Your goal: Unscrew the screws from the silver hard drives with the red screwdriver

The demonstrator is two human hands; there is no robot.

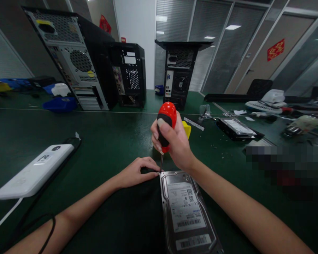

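Observation:
My right hand [175,141] is wrapped round the red and black handle of a screwdriver [167,114]. The shaft points down, and its tip meets the far left corner of a silver hard drive [185,208]. Labels with barcodes face up on the drive, which lies at the near edge of the view. Beside that corner, my left hand [139,171] rests low with its fingertips at the drive's edge near the tip. Whatever its fingertips may pinch there is too small to tell.
Computer cases [81,60] stand at the back. A white power bank [37,171] with cables lies on the left of the green table [103,134]. Another hard drive [237,127], a metal strip [194,124] and small screws are on the right. Behind my right hand is a yellow object [187,129].

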